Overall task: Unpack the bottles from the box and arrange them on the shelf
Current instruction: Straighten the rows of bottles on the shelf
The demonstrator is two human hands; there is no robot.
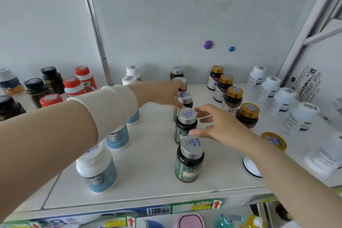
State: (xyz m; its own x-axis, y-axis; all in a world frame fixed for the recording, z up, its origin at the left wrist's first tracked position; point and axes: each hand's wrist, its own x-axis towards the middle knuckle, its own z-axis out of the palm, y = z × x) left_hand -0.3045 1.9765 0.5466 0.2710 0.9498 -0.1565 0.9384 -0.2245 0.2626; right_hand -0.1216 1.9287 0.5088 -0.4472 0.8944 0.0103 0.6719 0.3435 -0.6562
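Over the shelf [148, 163], left hand [162, 94] grips green bottle [185, 97] — right hand [214, 126] splayed.

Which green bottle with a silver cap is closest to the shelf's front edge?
The front green bottle, just in front of the right hand; the other green bottles stand in a row behind it toward the wall.

1. This is a shop: the shelf [148, 177] carries supplement bottles [188, 164] lined up by kind, from the front edge to the back.
2. Their caps wear barcode stickers [193, 142].
3. Along the shelf's front edge run price tags [199, 205] with red arrows.
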